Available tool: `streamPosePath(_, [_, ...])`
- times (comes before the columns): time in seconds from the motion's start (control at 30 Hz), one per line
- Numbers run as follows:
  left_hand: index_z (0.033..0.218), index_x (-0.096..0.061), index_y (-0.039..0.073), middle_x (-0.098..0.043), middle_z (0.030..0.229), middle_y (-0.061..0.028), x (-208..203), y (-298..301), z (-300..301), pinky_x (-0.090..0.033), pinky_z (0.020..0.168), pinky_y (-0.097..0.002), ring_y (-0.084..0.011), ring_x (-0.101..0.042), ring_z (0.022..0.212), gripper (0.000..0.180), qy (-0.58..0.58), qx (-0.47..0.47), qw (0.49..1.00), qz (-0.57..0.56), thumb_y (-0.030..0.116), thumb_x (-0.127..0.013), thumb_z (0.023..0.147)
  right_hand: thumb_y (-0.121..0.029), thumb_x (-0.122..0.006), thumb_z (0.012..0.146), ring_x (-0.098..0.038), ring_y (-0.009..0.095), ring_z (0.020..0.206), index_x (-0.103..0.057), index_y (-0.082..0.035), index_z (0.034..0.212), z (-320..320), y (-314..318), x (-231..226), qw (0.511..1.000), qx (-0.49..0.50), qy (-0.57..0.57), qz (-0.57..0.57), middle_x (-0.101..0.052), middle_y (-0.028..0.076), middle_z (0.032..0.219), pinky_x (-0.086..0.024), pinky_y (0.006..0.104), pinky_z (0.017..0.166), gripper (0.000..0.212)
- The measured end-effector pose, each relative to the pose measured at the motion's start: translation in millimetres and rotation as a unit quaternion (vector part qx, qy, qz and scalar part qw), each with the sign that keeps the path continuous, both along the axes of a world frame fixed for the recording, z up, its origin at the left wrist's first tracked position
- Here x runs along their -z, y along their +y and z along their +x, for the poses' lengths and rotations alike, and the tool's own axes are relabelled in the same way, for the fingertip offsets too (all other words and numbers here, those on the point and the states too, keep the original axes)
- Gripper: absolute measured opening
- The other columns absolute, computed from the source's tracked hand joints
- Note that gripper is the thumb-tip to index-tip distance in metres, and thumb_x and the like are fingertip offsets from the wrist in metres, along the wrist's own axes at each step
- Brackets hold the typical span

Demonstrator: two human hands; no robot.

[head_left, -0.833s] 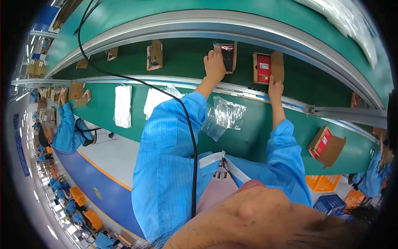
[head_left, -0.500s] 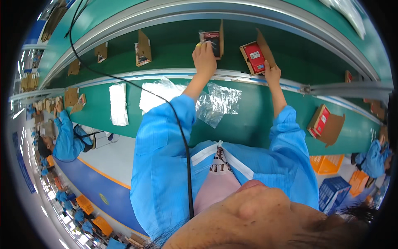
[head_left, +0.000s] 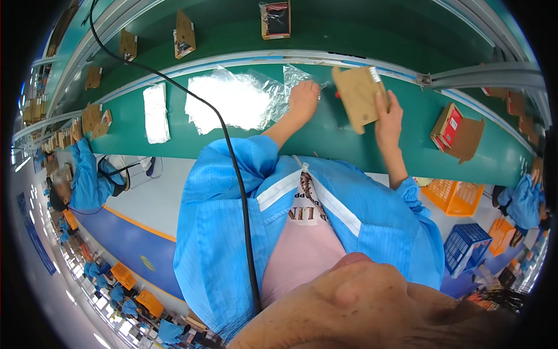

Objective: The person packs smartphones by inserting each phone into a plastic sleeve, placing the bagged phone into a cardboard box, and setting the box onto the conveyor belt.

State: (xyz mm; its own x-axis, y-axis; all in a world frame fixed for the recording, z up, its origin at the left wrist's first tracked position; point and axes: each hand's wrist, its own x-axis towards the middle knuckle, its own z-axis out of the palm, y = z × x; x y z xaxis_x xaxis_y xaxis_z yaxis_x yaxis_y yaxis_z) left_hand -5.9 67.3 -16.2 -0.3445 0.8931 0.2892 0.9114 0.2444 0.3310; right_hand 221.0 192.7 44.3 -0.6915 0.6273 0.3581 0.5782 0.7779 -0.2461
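My right hand (head_left: 389,119) grips a brown cardboard box (head_left: 358,96) by its right side, tilted above the green bench. Its plain cardboard face is toward me; a bit of red shows at its left edge. My left hand (head_left: 304,100) has its fingers curled on a clear plastic bag (head_left: 296,74), just left of the box. Beside that hand lie more clear and white plastic bags (head_left: 229,102). Beyond, on the green conveyor, stands an open box (head_left: 275,20) with red and dark contents.
Several open boxes (head_left: 184,36) stand along the conveyor, behind its metal rail (head_left: 261,56). Another open box with red contents (head_left: 453,131) lies at right on the bench. A white stack of bags (head_left: 156,113) is at left. A black cable (head_left: 224,125) hangs across the view. Co-workers sit at both sides.
My right hand has brought the cardboard box off the conveyor toward me and turned it. My left hand has left the other box and come back to the plastic bags. The view has shifted downward.
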Motion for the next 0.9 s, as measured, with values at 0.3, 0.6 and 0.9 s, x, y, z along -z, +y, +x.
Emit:
streamPosePath(0.3, [0.089,-0.057,0.005,-0.052,0.087,-0.0115,-23.4,-39.6,-4.3,-0.045,0.072,-0.0394,-0.0297,-0.052,0.086,0.016,0.023,0.079,0.995,-0.055,0.003,-0.055,0.073,-0.004,-0.049,0.089,-0.055,0.028,0.101,-0.043,-0.016,0.138,55.9,29.7,31.7,0.97,0.119,0.153,-0.145,-0.047,0.016,0.122,-0.049,0.033,0.084,0.051])
streamPosePath(0.6, [0.091,-0.056,0.003,-0.053,0.087,-0.0126,2.6,-45.0,-5.9,-0.045,0.072,-0.0405,-0.0318,-0.051,0.084,0.014,-0.045,0.022,0.998,-0.025,0.004,-0.058,0.077,-0.043,-0.059,0.085,-0.063,0.036,0.079,-0.058,-0.003,0.094,53.2,-3.4,-12.4,0.891,0.202,-0.226,-0.34,-0.064,0.021,0.084,-0.049,0.0457,0.071,0.041])
streamPosePath(0.9, [0.085,-0.057,0.005,-0.051,0.084,-0.0125,-43.6,-40.6,7.4,-0.047,0.068,-0.0395,-0.0305,-0.053,0.083,0.014,-0.053,0.001,0.998,-0.02,0.002,-0.055,0.071,-0.033,-0.077,0.067,-0.046,0.035,0.111,-0.037,-0.006,0.135,-21.4,-63.9,26.6,0.973,0.07,-0.176,-0.134,-0.041,0.018,0.132,-0.047,0.0467,0.081,0.084])
